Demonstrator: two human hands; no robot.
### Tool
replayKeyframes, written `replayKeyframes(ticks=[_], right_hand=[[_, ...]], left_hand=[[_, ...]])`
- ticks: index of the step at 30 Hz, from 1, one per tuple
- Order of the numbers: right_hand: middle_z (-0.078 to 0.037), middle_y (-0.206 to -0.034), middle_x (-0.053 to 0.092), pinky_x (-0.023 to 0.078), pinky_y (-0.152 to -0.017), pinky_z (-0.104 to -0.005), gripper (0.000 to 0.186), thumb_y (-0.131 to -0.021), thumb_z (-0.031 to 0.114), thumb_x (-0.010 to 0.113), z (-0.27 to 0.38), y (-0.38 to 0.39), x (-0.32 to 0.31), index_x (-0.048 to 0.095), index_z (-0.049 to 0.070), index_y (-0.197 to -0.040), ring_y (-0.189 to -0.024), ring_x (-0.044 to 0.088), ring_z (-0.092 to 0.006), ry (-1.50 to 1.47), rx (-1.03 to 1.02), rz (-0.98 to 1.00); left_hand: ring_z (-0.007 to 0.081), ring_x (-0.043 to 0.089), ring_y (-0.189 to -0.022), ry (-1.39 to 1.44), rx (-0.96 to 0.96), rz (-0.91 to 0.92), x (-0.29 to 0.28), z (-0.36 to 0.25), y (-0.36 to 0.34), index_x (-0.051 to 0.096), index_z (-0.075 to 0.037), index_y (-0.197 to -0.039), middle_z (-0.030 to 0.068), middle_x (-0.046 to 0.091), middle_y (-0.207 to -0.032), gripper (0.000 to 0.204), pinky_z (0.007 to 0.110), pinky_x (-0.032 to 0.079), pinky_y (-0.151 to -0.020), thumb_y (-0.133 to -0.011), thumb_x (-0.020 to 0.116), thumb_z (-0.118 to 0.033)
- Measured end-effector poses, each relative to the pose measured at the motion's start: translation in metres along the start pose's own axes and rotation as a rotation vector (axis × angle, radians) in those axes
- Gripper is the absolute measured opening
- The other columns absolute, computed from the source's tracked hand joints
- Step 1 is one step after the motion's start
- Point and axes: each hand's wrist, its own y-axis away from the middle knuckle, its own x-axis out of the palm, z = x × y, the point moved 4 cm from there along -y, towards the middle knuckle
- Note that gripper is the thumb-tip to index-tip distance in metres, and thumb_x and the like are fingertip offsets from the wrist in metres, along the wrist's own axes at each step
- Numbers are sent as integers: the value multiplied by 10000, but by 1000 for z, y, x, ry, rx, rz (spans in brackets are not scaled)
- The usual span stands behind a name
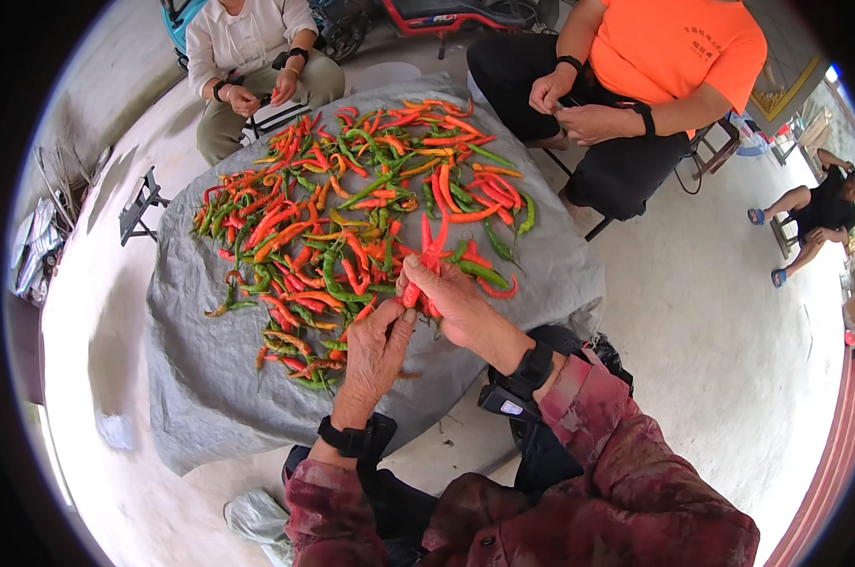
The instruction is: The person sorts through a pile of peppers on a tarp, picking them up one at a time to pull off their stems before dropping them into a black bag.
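Some red peppers (434, 246) are in the person's right hand (457, 300), above the near right part of the pepper pile (285, 227); the fingers are closed around them. The left hand (378, 348), with thumb and fingers narrow together, is at their lower end. The pile is red, orange and green and lies on a gray sheet (200, 378). Beyond the pile, to its left, sits a person in a white top (248, 42), and to its right a person in an orange shirt (668, 57). One dark folding stool (142, 208) stands left of the pile.
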Motion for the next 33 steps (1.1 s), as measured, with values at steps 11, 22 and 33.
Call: replayKeyframes(ticks=[11,22,33], right_hand=[[16,-748,547,426,-656,-241,353,-892,405,521,1,7,25,586,59,-923,-710,493,-61,437,-271,15],[-45,-848,509,395,-632,-264,540,-870,537,461,10,0,24,481,43,-1086,-770,468,-103,-103,-325,-58],[-3,-729,525,423,-572,-255,486,-851,551,476,-3,0,17,543,87,-982,-662,499,-108,-481,12,-165]], left_hand=[[171,462,-1101,242,3,-41,20,18,12,338,8,-1274,108,458,-1213,467,292,363,-934,-886,546,-150],[115,514,-899,339,-130,-219,-13,-6,-4,425,1,-1211,55,542,-1038,345,240,426,-751,-943,446,-215],[230,551,-986,-330,474,454,113,-164,-9,404,0,-1258,150,552,-1123,518,334,422,-887,-832,609,-211]])
